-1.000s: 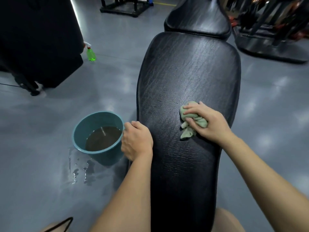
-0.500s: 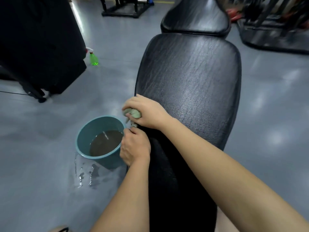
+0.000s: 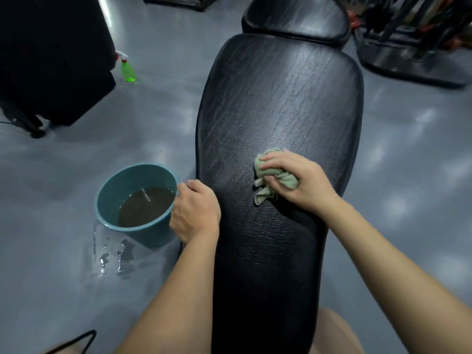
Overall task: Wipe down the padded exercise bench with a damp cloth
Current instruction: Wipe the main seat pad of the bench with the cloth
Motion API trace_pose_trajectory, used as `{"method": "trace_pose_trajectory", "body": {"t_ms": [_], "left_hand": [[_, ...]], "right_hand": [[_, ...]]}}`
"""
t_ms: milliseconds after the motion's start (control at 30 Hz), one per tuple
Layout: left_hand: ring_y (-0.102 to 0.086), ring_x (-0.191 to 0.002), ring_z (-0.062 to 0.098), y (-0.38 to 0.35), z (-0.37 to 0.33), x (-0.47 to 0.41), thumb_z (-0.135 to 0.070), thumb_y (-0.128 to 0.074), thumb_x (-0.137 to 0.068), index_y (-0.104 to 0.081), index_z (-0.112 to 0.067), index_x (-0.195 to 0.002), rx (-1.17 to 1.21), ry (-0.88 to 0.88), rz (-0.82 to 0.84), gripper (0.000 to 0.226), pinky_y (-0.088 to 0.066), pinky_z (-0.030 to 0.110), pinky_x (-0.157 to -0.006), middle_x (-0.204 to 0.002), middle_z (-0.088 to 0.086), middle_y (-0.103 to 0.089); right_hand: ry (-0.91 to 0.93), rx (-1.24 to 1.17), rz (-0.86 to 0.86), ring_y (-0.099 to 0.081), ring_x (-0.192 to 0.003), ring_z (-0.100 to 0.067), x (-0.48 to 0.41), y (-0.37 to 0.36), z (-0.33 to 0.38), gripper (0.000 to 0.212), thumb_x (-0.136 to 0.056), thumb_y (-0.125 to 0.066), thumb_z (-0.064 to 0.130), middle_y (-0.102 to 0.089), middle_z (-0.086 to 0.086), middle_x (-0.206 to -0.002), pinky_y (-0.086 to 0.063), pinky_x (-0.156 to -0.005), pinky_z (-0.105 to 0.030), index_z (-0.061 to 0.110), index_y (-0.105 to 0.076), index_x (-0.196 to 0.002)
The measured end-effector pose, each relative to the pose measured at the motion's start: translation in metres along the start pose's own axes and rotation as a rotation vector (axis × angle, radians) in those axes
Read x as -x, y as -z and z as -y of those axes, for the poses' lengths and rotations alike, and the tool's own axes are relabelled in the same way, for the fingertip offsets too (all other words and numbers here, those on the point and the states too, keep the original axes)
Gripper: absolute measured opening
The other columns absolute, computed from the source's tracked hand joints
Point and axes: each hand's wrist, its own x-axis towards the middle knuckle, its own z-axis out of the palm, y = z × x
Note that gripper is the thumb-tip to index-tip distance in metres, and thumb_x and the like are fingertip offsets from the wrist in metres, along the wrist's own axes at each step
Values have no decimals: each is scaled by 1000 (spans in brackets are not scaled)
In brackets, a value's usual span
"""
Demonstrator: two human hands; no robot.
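Cloth [image 3: 285, 179] swept rightward across bench [image 3: 281, 98]; right hand [image 3: 305, 181] gripping.

Teal bucket [image 3: 132, 178] of murky water, puddle [image 3: 109, 256] beside it, green spray bottle [image 3: 128, 71]

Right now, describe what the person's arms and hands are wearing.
The left hand and right hand are bare: no gloves, rings or watch visible. Both forearms are uncovered to the frame's edge, with no sleeves, bands or markings showing.

text: none legible; labels: none; signs: none
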Motion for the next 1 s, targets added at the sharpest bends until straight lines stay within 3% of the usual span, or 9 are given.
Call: {"method": "trace_pose_trajectory", "body": {"t_ms": [167,367,567,700,800,1000], "left_hand": [[-60,-110,45,4,-2,2,-38,-24,-106,-58,-10,-121,12,26,4,47,-36,45,-80,-124,22,-65],[-58,-116,44,8,-7,-1,-39,-26,-105,-60,-12,-128,9,86,44,49,-42,47,-92,-128,23,-63],[-59,-112,44,10,-6,-1,-40,-24,-104,-59,-12,-125,26,85,63,50,-42,47,-88,-125,25,-63],[-61,-105,44,9,-4,3,-38,-21,-103,-59,-9,-118,13,28,34,50,-38,46,-79,-118,24,-66],[-61,-103,43,7,-1,5,-38,-19,-105,-57,-9,-115,14,-31,10,49,-35,44,-75,-118,20,-66],[-61,-106,43,3,0,4,-38,-20,-105,-56,-8,-116,-5,-44,-5,48,-32,43,-75,-119,20,-66]], "right_hand": [[112,0,143,-65,-109,-16,-96,-73,33,18,-88,-72,24,-71,6,-111,-47,-104,-41,19,-72,-106],[86,76,255,-65,-95,-24,-150,-119,58,19,-86,-71,27,-71,0,-98,-48,-83,-35,19,-74,-104],[69,-50,126,-64,-110,-15,-91,-42,23,26,-91,-74,19,-69,4,-120,-48,-98,-25,13,-70,-116],[-78,-45,14,-62,-124,-12,3,26,-4,27,-92,-75,20,-67,4,-130,-47,-107,-43,11,-71,-117],[-87,11,-40,-62,-127,-15,54,53,-18,29,-90,-75,19,-68,-1,-130,-42,-113,-52,9,-72,-117],[-115,0,-47,-64,-121,-9,8,24,-18,21,-91,-74,24,-70,9,-125,-42,-113,-47,18,-73,-111]]}}
